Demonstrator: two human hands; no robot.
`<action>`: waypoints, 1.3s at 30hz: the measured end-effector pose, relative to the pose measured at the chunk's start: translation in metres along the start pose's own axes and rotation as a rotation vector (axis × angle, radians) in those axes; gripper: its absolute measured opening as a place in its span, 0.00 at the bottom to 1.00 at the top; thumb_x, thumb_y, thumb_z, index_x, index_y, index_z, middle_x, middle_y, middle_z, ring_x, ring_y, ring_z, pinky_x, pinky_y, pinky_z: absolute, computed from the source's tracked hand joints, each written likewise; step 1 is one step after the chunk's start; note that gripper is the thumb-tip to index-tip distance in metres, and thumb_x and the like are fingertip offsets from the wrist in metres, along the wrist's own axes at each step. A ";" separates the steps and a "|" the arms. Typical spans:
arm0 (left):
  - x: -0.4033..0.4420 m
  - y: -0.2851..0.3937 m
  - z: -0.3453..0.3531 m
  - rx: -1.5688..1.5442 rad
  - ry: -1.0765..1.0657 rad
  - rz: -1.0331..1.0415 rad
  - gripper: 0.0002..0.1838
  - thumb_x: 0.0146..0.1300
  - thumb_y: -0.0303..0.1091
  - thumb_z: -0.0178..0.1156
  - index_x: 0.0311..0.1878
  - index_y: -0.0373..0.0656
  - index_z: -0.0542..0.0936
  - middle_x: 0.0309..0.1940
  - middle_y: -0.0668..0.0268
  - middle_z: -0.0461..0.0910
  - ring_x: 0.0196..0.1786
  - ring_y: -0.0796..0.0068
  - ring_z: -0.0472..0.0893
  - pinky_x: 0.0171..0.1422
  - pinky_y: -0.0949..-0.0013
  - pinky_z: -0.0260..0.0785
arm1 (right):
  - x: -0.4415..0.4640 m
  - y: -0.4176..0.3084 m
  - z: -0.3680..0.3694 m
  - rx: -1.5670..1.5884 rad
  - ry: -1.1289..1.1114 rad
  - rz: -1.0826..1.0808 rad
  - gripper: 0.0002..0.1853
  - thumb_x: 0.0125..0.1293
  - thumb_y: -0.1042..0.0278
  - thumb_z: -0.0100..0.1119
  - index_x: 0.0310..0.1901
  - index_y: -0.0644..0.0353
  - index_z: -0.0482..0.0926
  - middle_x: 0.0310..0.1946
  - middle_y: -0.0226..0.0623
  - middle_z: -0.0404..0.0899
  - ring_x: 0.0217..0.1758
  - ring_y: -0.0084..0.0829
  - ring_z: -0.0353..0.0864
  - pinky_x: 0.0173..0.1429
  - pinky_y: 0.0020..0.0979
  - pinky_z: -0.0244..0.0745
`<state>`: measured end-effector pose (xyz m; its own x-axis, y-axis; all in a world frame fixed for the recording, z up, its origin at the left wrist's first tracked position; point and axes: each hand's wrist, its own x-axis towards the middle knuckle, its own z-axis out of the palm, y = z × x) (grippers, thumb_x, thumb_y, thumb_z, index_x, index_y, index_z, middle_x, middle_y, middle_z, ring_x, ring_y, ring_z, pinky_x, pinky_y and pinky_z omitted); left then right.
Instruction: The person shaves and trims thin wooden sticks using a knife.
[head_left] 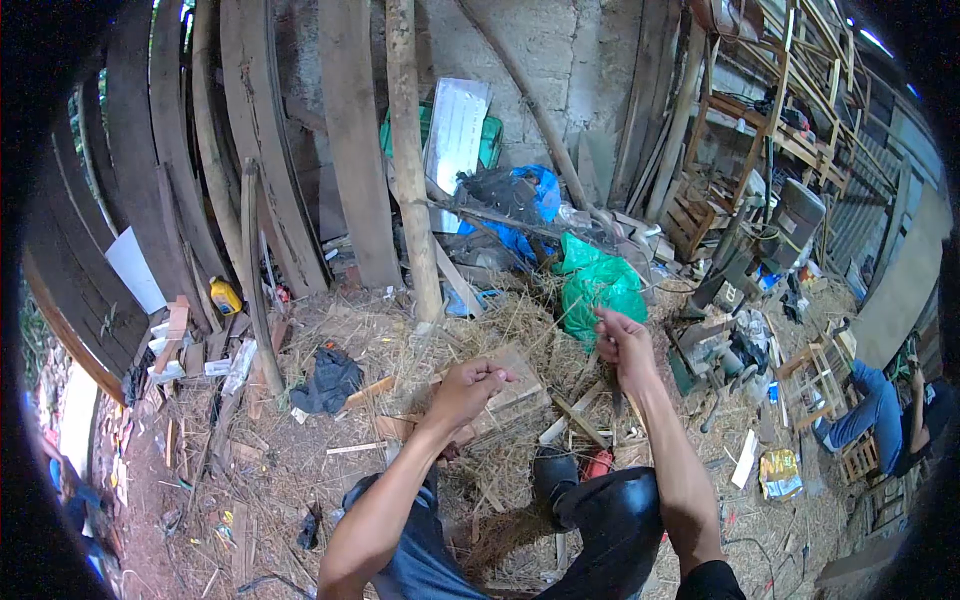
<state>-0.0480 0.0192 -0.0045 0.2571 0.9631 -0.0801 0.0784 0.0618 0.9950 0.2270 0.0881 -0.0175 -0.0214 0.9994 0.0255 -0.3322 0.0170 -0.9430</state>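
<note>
My left hand [468, 394] is closed, thumb and fingertips pressed together, beside a pale wooden block [520, 398]. Whatever it may pinch is too small to make out. Higher and to the right, my right hand [624, 346] is also closed in a pinch, in front of a green plastic bag [603, 296]. Its fingers may hold something thin, but I cannot tell what. Dry straw and wood scraps lie beneath both hands. A red object [597, 464] rests on the ground between my knees, close to my dark boot [556, 472].
A wooden post [410, 170] rises ahead. Black plastic [329, 381] and a yellow bottle [225, 296] lie left. On the right are a slatted crate [810, 385], a yellow packet [780, 473] and a person in blue jeans [868, 415]. Another person [70, 490] is partly visible at the left edge.
</note>
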 end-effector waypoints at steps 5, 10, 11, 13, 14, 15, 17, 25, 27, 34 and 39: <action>0.000 0.001 0.003 0.015 0.013 -0.023 0.09 0.64 0.33 0.55 0.40 0.39 0.80 0.28 0.72 0.77 0.30 0.86 0.70 0.35 0.78 0.62 | -0.014 -0.007 0.036 -0.011 -0.122 0.061 0.15 0.67 0.65 0.56 0.52 0.62 0.74 0.29 0.26 0.76 0.18 0.14 0.60 0.20 0.17 0.51; 0.005 -0.009 0.012 0.113 -0.009 0.160 0.08 0.66 0.35 0.55 0.41 0.42 0.79 0.22 0.78 0.68 0.22 0.89 0.62 0.25 0.82 0.54 | -0.014 -0.004 0.044 -0.032 -0.164 0.031 0.11 0.67 0.66 0.55 0.46 0.62 0.75 0.27 0.28 0.76 0.18 0.13 0.60 0.21 0.17 0.52; 0.006 -0.012 0.015 0.124 0.004 0.211 0.08 0.66 0.36 0.54 0.41 0.42 0.78 0.22 0.78 0.68 0.23 0.89 0.63 0.26 0.82 0.55 | -0.016 -0.004 0.047 -0.053 -0.178 0.023 0.09 0.67 0.66 0.55 0.44 0.62 0.75 0.27 0.28 0.76 0.18 0.13 0.60 0.21 0.17 0.52; 0.007 -0.001 0.019 0.089 0.021 0.235 0.09 0.66 0.36 0.54 0.41 0.42 0.78 0.23 0.77 0.69 0.23 0.89 0.64 0.26 0.81 0.57 | -0.025 -0.005 0.060 -0.097 -0.217 0.051 0.09 0.67 0.67 0.55 0.43 0.62 0.75 0.27 0.28 0.76 0.18 0.13 0.61 0.21 0.17 0.53; 0.006 0.004 0.021 0.053 0.031 0.260 0.09 0.67 0.37 0.54 0.41 0.41 0.78 0.23 0.77 0.69 0.24 0.89 0.65 0.27 0.80 0.58 | -0.028 -0.004 0.066 -0.142 -0.249 0.078 0.08 0.66 0.67 0.55 0.42 0.63 0.75 0.27 0.29 0.76 0.18 0.13 0.61 0.21 0.17 0.53; 0.005 0.006 0.022 0.051 0.034 0.257 0.09 0.67 0.37 0.54 0.41 0.41 0.78 0.23 0.77 0.69 0.24 0.89 0.65 0.27 0.80 0.58 | -0.030 -0.002 0.071 -0.147 -0.278 0.063 0.08 0.66 0.68 0.55 0.42 0.63 0.76 0.27 0.29 0.77 0.18 0.14 0.61 0.20 0.17 0.53; 0.005 0.008 0.025 0.161 0.122 0.305 0.09 0.66 0.35 0.54 0.40 0.39 0.77 0.23 0.71 0.73 0.24 0.84 0.69 0.28 0.77 0.62 | -0.031 -0.001 0.075 -0.153 -0.325 0.085 0.08 0.66 0.68 0.55 0.42 0.63 0.76 0.26 0.29 0.77 0.18 0.14 0.61 0.20 0.17 0.53; -0.007 0.013 0.033 0.480 0.324 0.552 0.06 0.64 0.30 0.53 0.38 0.37 0.74 0.28 0.53 0.77 0.30 0.51 0.76 0.33 0.59 0.66 | -0.020 0.006 0.070 -0.141 -0.282 0.117 0.11 0.67 0.63 0.56 0.36 0.63 0.78 0.22 0.24 0.72 0.17 0.12 0.59 0.19 0.18 0.49; -0.010 0.014 0.032 0.520 0.322 0.548 0.04 0.64 0.27 0.52 0.38 0.37 0.73 0.27 0.53 0.76 0.32 0.46 0.75 0.34 0.57 0.65 | -0.021 0.003 0.068 -0.107 -0.291 0.135 0.11 0.67 0.63 0.56 0.36 0.63 0.78 0.22 0.23 0.72 0.17 0.13 0.59 0.20 0.18 0.49; -0.010 0.012 0.036 0.651 0.402 0.561 0.05 0.63 0.29 0.52 0.39 0.39 0.74 0.31 0.52 0.75 0.35 0.47 0.76 0.35 0.55 0.66 | -0.034 0.004 0.082 -0.054 -0.347 0.203 0.10 0.67 0.63 0.55 0.35 0.62 0.77 0.22 0.23 0.71 0.18 0.13 0.59 0.20 0.19 0.49; -0.011 0.014 0.038 0.656 0.383 0.549 0.05 0.62 0.28 0.52 0.39 0.38 0.73 0.31 0.53 0.75 0.36 0.47 0.75 0.37 0.55 0.66 | -0.024 0.003 0.075 -0.101 -0.252 0.153 0.11 0.67 0.62 0.55 0.31 0.61 0.76 0.20 0.22 0.69 0.17 0.14 0.58 0.20 0.20 0.49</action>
<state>-0.0129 -0.0002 0.0081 0.0935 0.8418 0.5317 0.5978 -0.4745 0.6461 0.1561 0.0624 0.0040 -0.3015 0.9522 -0.0498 -0.2121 -0.1179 -0.9701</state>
